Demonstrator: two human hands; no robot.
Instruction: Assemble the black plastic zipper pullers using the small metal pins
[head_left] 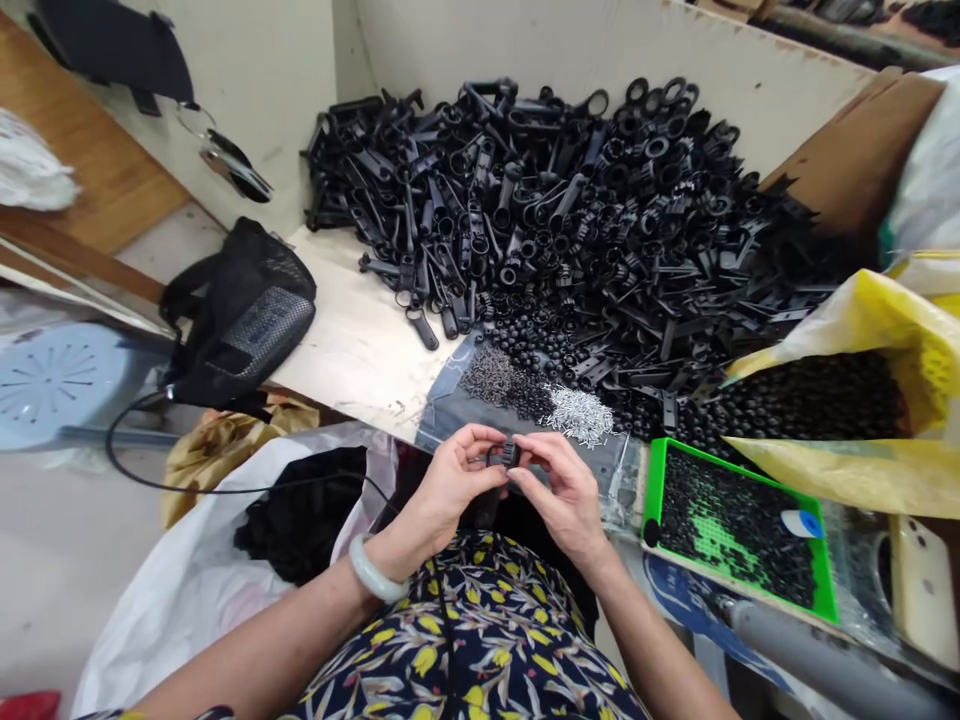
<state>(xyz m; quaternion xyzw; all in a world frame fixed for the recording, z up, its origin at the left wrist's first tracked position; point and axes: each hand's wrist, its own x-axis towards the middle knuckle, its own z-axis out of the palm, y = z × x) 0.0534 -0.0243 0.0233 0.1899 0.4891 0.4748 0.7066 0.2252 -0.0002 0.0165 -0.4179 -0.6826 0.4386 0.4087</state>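
Note:
Between my two hands, just in front of the table's near edge, is a small black ribbed plastic ring part. My left hand pinches its left side between thumb and fingers. On the other side, the fingertips and thumb of my right hand close on the same part. Its underside is hidden by my fingers. Right behind my hands lie a heap of silvery pins and a heap of tiny dark grey pieces. Beyond them spreads a big pile of black plastic parts, with handles, rings and clips mixed together.
To the right stands a green tray of small black pieces, with a yellow bag of black beads behind it. A phone lies at the far right. At left are a black pouch and a white sack.

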